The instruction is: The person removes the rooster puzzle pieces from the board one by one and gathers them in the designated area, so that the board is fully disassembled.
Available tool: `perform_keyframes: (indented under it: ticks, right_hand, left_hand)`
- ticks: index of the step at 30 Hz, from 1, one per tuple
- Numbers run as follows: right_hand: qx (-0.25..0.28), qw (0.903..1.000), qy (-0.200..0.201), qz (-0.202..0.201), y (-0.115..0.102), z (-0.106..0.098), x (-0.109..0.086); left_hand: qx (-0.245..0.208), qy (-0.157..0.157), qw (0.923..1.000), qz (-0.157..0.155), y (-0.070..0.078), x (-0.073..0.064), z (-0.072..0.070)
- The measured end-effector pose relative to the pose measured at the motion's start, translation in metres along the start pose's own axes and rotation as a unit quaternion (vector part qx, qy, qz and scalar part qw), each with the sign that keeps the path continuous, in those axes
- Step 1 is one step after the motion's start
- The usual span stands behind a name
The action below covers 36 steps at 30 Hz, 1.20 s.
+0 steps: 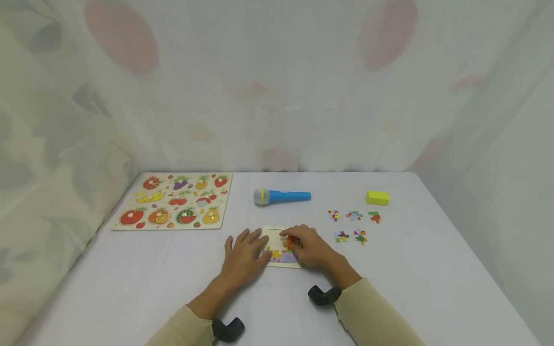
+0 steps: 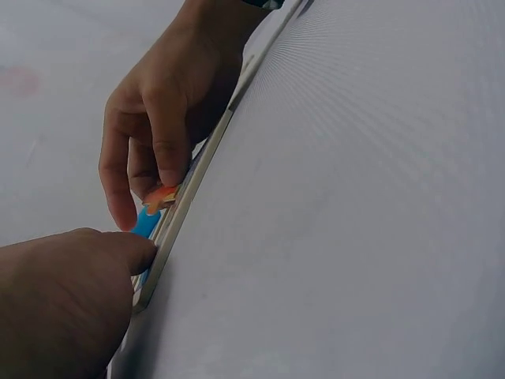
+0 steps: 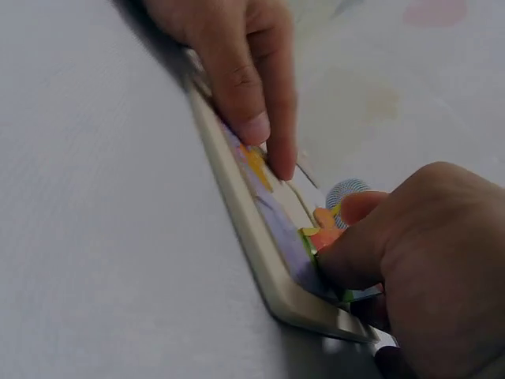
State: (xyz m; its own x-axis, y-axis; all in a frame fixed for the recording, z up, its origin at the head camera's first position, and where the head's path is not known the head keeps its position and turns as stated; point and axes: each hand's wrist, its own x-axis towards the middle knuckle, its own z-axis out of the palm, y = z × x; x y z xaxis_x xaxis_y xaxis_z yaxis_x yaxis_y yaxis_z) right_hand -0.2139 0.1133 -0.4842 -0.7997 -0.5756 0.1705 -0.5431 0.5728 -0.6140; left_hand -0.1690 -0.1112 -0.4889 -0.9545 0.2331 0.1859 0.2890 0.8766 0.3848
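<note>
A small wooden puzzle tray (image 1: 281, 265) lies flat on the white table, with purple and yellow jigsaw pieces (image 1: 277, 256) fitted along its near side. My left hand (image 1: 245, 257) rests at the tray's left, fingers spread, its thumb (image 2: 140, 251) pressing on the edge. Over the tray's right half, my right hand (image 1: 315, 250) pinches an orange-red jigsaw piece (image 3: 325, 235) between thumb and fingers. The piece sits low against the tray; whether it is seated is hidden by the fingers. Several loose jigsaw pieces (image 1: 354, 216) lie to the right of this hand.
A fruit peg puzzle board (image 1: 169, 209) lies at the back left. Behind the tray is a blue toy microphone (image 1: 287, 196) with a grey head. A yellow block (image 1: 377, 197) stands at the back right. Pale curtains (image 1: 277, 96) enclose the table's back and sides.
</note>
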Motion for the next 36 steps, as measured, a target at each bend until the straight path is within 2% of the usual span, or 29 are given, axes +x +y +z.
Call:
perform_keyframes:
  ticks: [4,11,16,22,24,28,30,36]
  right_hand:
    - [-0.026,0.9994,0.016,-0.016,0.0029,0.0014,-0.0001]
    - [-0.077,0.9969,-0.002,-0.013,0.0018,0.0016,-0.0001]
    - [-0.079,0.9966,0.012,-0.018,0.0014,0.0019,-0.0028]
    - [-0.111,0.9921,0.022,-0.055,0.0000,0.0023,-0.0017]
    - [-0.106,0.9930,0.019,-0.047,0.0000,0.0024,-0.0011]
    - [-0.060,0.9981,0.017,-0.002,0.0012,0.0028,-0.0015]
    - [-0.055,0.9983,0.014,0.012,-0.0004,0.0021,-0.0013]
    - [-0.108,0.9939,-0.006,-0.020,-0.0045,-0.0015,-0.0011]
  left_hand:
    - [0.001,0.002,1.0000,0.003,0.0011,-0.0001,0.0005]
    - [0.009,0.000,1.0000,0.004,0.0025,-0.0007,0.0001]
    - [0.010,-0.002,0.9999,0.004,0.0029,-0.0006,0.0001]
    - [0.005,0.001,1.0000,0.002,0.0026,0.0011,0.0001]
    - [0.007,0.003,1.0000,0.001,0.0019,0.0015,0.0008]
    - [0.005,0.004,1.0000,0.000,0.0007,0.0016,0.0018]
    - [0.005,0.003,1.0000,0.001,0.0008,0.0014,0.0020]
    - [0.011,0.004,0.9999,0.001,0.0012,0.0008,0.0016]
